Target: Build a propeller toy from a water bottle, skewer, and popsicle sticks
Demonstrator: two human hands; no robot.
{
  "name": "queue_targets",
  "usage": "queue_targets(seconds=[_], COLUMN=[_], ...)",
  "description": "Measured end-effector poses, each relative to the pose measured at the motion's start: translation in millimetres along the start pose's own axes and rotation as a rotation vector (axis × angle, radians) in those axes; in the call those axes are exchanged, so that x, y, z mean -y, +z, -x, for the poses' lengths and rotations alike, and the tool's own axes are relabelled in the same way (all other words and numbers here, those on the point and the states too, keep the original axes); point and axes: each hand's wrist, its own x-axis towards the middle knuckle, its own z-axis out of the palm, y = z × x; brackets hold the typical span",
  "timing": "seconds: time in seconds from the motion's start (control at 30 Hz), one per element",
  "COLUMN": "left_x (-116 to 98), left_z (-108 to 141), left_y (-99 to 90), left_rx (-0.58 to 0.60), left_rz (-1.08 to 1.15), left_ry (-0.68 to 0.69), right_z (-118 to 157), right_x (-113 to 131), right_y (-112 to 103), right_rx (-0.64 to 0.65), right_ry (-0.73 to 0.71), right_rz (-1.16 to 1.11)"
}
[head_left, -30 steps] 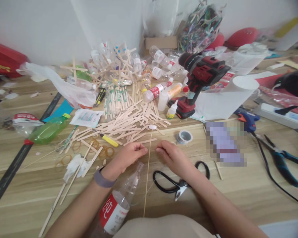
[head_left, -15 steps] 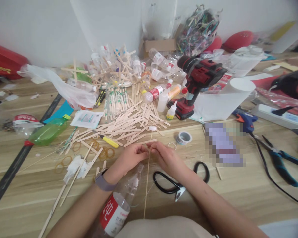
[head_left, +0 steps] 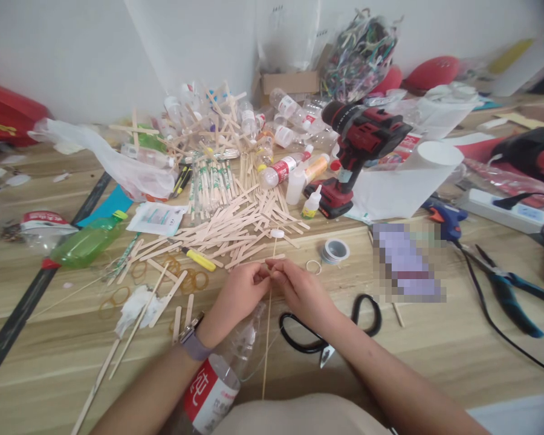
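My left hand and my right hand meet at a thin wooden stick, fingertips pinched together around it. At the stick's far end sits a white bottle cap. A fine thread shows faintly beside the stick; what the fingertips do with it is hidden. Under my left forearm lies a clear plastic bottle with a red and white label. Black-handled scissors rest beneath my right wrist, partly covered by it.
Loose craft sticks are heaped beyond my hands, near a yellow-handled cutter and rubber bands. A red cordless drill stands behind a small glue bottle. Right are a tape roll, glue gun and pliers.
My hands have drawn closer together, and the left fingers have closed in at the stick. My left wrist has turned slightly. The view has shifted a little; surrounding things stay put.
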Motion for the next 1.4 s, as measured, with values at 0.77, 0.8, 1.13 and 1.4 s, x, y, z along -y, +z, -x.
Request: queue_targets(seconds=[0.77,0.8,1.13,1.4], left_x=[7.7,7.3,7.9,16.9], left_z=[-2.0,-2.0,-1.9,-3.9], left_y=[0.2,0.1,0.9,-2.3], left_rx=[0.223,0.23,0.236,0.186], left_rz=[0.557,0.562,0.625,0.602], left_ry=[-0.223,-0.225,-0.239,-0.227], right_z=[-5.3,-5.3,-7.2,1.1], right_x=[-8.4,-8.6,-7.3,-5.9], right_y=[3.8,5.2,-3.0,-16.4], right_rx=[0.074,0.078,-0.061,-0.051], right_ry=[0.273,0.263,0.113,-0.104], right_rz=[-0.541,-0.536,-0.24,-0.056])
